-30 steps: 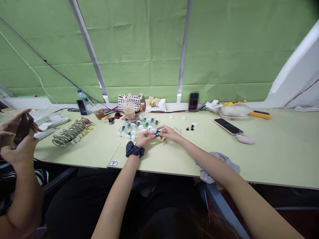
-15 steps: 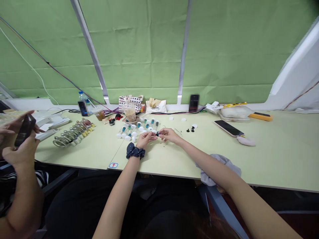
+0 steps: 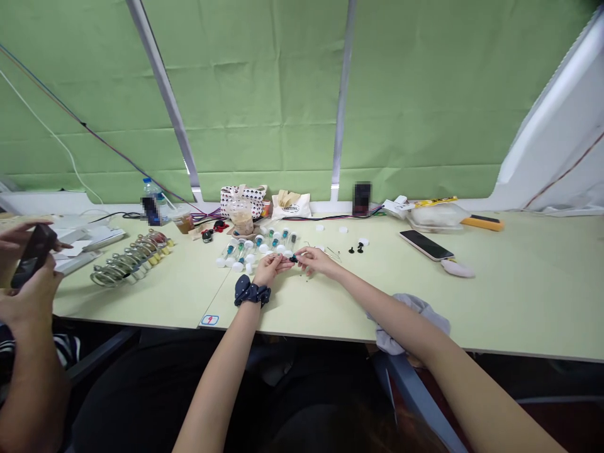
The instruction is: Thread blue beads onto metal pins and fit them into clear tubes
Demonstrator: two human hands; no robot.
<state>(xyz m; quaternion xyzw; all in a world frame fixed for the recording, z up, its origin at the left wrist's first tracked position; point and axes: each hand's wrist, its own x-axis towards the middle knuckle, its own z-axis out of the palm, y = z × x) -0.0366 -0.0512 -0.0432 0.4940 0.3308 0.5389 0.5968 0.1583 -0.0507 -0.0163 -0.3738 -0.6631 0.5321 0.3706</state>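
Between my two hands is a small black piece with a touch of teal [image 3: 293, 258], too small to name. My left hand [image 3: 270, 269], with a navy scrunchie [image 3: 251, 293] on its wrist, pinches it from the left. From the right, the fingertips of my right hand [image 3: 317, 261] close on the same piece. Just beyond them lie several clear vials [image 3: 240, 247] with white caps and teal or green insides. Thin metal pins [image 3: 334, 253] rest right of my right hand. Farther right are small black flanged pieces [image 3: 360, 248] and a white round cap [image 3: 363, 241].
At left, a co-worker's hands [image 3: 35, 292] hold a phone [image 3: 33, 255]. Metal rings [image 3: 125, 261] stand in a row nearby. Drink cups [image 3: 242, 221] and a patterned bag [image 3: 231, 196] are behind the vials. A phone [image 3: 426, 244] lies right; grey cloth [image 3: 427, 308] sits under my right forearm.
The view has shifted slightly, so most things appear a little farther left. Both my hands still hold the small black piece. The co-worker's phone sits a bit lower and farther left.
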